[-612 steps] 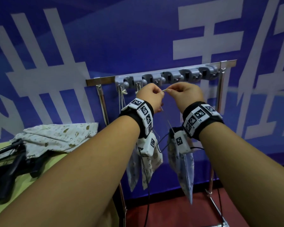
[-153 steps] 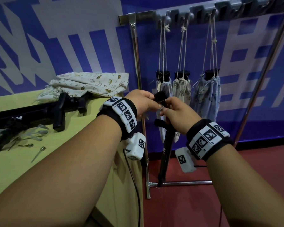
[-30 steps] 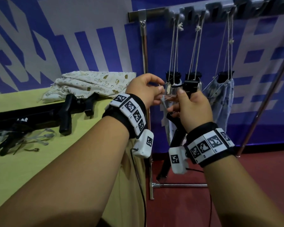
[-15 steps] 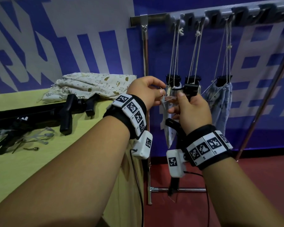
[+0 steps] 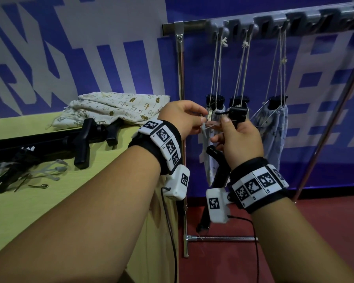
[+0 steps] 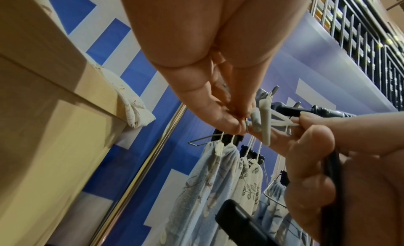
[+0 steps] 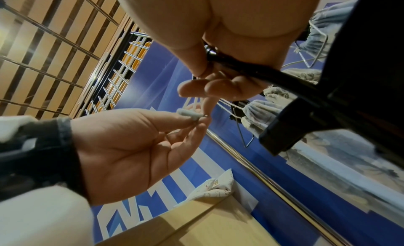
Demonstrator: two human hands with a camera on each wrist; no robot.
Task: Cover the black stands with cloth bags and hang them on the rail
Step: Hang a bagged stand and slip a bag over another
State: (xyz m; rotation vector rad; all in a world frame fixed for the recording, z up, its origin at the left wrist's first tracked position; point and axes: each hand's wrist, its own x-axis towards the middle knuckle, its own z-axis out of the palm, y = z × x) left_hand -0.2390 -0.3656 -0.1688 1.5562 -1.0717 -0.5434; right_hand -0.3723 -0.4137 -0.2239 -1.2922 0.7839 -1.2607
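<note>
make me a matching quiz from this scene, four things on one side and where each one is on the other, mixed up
Things:
1. black stand
2. folded cloth bags
3. covered stands
4. pale plastic clip

Places:
A. hanging by strings from the rail
B. piled at the back of the yellow table
C. held in the right hand, pointing down towards the floor
D. pinched in the fingertips of the left hand

Pairs: 1-C, 2-B, 3-A, 4-D
</note>
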